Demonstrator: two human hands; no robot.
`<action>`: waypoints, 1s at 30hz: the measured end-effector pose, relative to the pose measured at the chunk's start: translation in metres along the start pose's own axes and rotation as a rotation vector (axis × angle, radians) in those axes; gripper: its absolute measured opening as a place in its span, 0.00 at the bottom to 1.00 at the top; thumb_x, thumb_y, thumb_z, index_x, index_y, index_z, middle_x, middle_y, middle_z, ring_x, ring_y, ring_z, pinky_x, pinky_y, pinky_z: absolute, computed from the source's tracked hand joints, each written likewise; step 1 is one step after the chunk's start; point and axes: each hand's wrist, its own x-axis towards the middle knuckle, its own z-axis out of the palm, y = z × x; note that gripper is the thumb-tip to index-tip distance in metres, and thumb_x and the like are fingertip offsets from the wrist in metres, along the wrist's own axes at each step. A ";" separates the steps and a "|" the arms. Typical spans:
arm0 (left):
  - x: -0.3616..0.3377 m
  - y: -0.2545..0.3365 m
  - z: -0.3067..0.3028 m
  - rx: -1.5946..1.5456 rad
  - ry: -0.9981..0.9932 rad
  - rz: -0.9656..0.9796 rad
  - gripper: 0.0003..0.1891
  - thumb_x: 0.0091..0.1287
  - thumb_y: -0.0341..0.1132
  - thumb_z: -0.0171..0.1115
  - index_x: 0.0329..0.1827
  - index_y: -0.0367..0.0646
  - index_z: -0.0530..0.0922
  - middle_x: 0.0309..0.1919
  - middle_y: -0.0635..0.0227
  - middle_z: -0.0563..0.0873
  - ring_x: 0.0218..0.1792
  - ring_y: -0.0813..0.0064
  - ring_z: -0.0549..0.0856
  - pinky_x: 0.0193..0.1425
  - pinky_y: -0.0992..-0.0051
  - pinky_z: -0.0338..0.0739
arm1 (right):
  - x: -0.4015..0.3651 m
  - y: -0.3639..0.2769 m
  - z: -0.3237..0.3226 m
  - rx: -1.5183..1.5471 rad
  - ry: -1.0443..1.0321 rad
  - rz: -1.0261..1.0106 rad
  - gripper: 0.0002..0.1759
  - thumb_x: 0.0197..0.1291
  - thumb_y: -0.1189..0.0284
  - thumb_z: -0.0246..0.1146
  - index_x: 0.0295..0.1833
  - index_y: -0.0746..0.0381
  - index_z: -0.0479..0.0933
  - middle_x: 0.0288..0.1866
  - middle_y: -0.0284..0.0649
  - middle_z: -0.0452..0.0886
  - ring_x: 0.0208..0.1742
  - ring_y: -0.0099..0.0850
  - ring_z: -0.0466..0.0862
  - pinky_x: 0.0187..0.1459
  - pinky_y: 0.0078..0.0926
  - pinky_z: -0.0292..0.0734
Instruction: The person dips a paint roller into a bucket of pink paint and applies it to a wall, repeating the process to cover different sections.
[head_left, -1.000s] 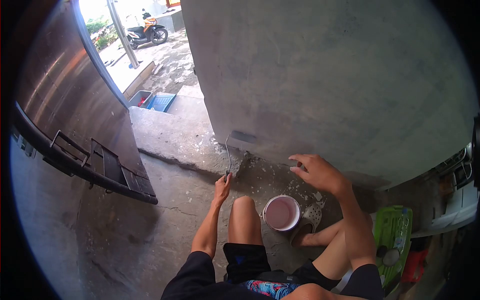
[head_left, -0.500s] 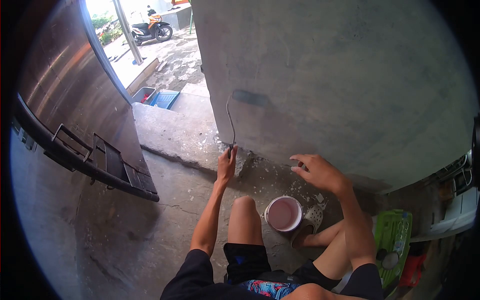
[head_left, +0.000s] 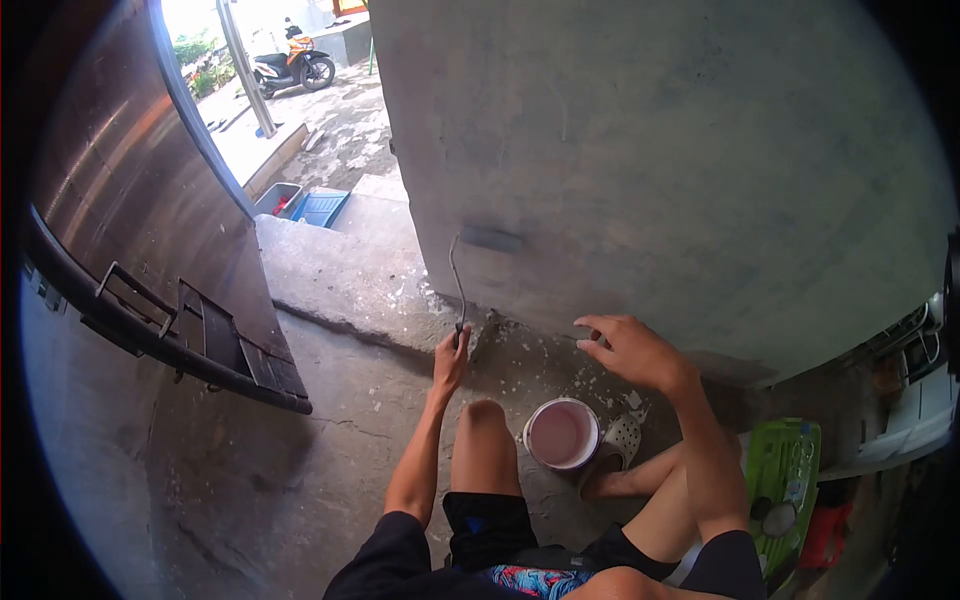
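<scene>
My left hand [head_left: 452, 358] is closed around the dark handle of a paint roller [head_left: 491, 239]. The roller's grey sleeve lies against the lower part of the grey wall [head_left: 640, 180], near its left edge, and a thin bent wire frame joins it to the handle. My right hand [head_left: 632, 350] hangs in the air in front of the wall, fingers apart and slightly curled, with nothing in it. Below it, a white bucket [head_left: 562, 433] with pinkish liquid inside stands on the floor between my legs, beside the shoe on my right foot.
A metal door [head_left: 150, 200] with a latch stands open at left. Past the concrete step [head_left: 340, 260] are a blue tray [head_left: 321, 208], a grey bin [head_left: 279, 199] and a parked motorbike [head_left: 293, 68]. A green plastic crate [head_left: 790, 490] sits at right. Pale flakes dot the floor.
The roller has moved down the wall, with my left hand lowering along with it. My right hand stays raised in nearly the same place. The view has shifted slightly.
</scene>
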 end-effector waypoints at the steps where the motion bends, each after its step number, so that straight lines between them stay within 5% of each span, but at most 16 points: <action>1: 0.000 0.000 0.001 -0.003 0.001 0.008 0.28 0.79 0.55 0.53 0.33 0.34 0.74 0.19 0.62 0.67 0.24 0.73 0.66 0.30 0.66 0.64 | 0.000 0.002 0.001 -0.004 0.001 -0.001 0.23 0.70 0.63 0.61 0.65 0.64 0.77 0.51 0.54 0.86 0.55 0.52 0.84 0.59 0.43 0.77; 3: 0.000 0.002 0.000 -0.044 0.008 0.009 0.29 0.78 0.59 0.51 0.27 0.41 0.72 0.16 0.72 0.69 0.20 0.79 0.72 0.26 0.69 0.65 | 0.002 0.009 0.005 -0.015 0.010 -0.022 0.22 0.70 0.64 0.62 0.64 0.64 0.77 0.49 0.53 0.86 0.53 0.51 0.84 0.57 0.42 0.78; 6: 0.019 0.024 0.002 -0.106 0.021 0.009 0.28 0.79 0.58 0.50 0.27 0.43 0.71 0.16 0.75 0.70 0.19 0.82 0.70 0.24 0.72 0.65 | 0.003 0.013 0.005 -0.016 0.030 -0.040 0.22 0.70 0.63 0.63 0.64 0.64 0.77 0.49 0.53 0.86 0.51 0.50 0.85 0.56 0.41 0.78; 14: 0.055 0.111 -0.008 -0.303 0.057 0.108 0.25 0.81 0.52 0.49 0.32 0.39 0.73 0.17 0.72 0.72 0.22 0.80 0.71 0.27 0.70 0.66 | 0.003 0.025 0.006 -0.053 0.025 -0.070 0.24 0.70 0.61 0.62 0.66 0.62 0.76 0.52 0.56 0.85 0.53 0.52 0.85 0.58 0.43 0.78; 30: 0.032 0.152 0.025 -0.204 -0.015 0.245 0.21 0.81 0.47 0.52 0.41 0.35 0.76 0.17 0.64 0.73 0.21 0.76 0.72 0.27 0.66 0.68 | 0.009 0.038 -0.011 -0.019 -0.043 0.034 0.28 0.73 0.54 0.59 0.69 0.61 0.73 0.58 0.54 0.84 0.60 0.49 0.84 0.61 0.43 0.77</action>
